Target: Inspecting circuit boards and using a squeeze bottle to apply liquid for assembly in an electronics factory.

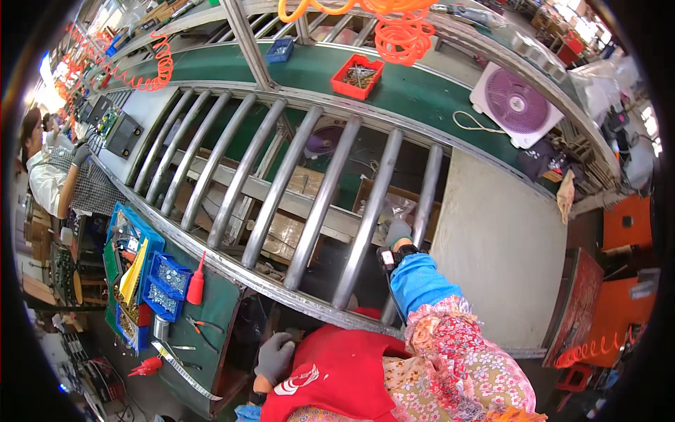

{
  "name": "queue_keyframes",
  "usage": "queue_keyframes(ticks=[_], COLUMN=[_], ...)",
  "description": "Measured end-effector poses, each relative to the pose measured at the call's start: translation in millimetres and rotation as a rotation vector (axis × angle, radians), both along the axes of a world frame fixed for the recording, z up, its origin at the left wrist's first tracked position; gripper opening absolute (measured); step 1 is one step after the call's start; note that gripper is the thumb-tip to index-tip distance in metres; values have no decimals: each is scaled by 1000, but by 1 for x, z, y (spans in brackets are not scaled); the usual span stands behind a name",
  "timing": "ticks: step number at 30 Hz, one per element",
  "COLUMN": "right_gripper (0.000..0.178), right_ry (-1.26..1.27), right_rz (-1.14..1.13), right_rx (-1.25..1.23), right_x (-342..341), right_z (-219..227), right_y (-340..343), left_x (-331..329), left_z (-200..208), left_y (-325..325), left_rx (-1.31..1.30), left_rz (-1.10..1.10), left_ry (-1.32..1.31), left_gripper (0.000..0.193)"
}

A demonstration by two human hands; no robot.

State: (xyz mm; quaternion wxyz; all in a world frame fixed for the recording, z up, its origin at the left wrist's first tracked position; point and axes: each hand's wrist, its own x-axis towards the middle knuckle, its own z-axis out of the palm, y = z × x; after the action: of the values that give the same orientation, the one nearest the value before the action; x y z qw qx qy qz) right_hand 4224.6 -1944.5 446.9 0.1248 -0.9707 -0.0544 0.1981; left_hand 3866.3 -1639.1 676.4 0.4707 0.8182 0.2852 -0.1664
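My right hand (pixel 396 231), in a grey glove, reaches forward between two metal rollers (pixel 369 218) of the conveyor. Its fingertips are hard to make out, and I cannot tell whether it holds anything. Beneath it, a cardboard box (pixel 432 216) with a clear plastic bag (pixel 399 208) shows through the gap. My left hand (pixel 275 357), gloved in grey too, is low beside my red apron (pixel 337 369), near the conveyor's front rail (pixel 281 292). Its fingers are loosely bent with a gap at the thumb, and nothing shows in them.
At left, a green bench (pixel 211 309) bears blue screw bins (pixel 166 285), a red squeeze bottle (pixel 197 281) and pliers (pixel 202 330). A grey plate (pixel 492 260) adjoins the rollers. Beyond are a red tray (pixel 357 77) and a fan (pixel 517 102). A co-worker (pixel 60 172) stands far left.
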Motion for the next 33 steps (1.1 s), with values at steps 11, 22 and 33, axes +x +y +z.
queue_keyframes(ticks=[11, 22, 33], right_gripper=[34, 33, 56], right_ry=[224, 250, -255], right_rz=[-23, -564, -218], right_rx=[-196, 797, 23], right_x=[51, -23, -219], right_z=[-7, 71, 186], right_y=[-7, 9, -90], left_x=[-10, -11, 43], left_z=[23, 0, -34], left_y=[-36, -30, -3], left_rx=[-26, -24, -104], left_rz=[248, 109, -320], left_ry=[316, 246, 76], left_gripper=[31, 29, 29])
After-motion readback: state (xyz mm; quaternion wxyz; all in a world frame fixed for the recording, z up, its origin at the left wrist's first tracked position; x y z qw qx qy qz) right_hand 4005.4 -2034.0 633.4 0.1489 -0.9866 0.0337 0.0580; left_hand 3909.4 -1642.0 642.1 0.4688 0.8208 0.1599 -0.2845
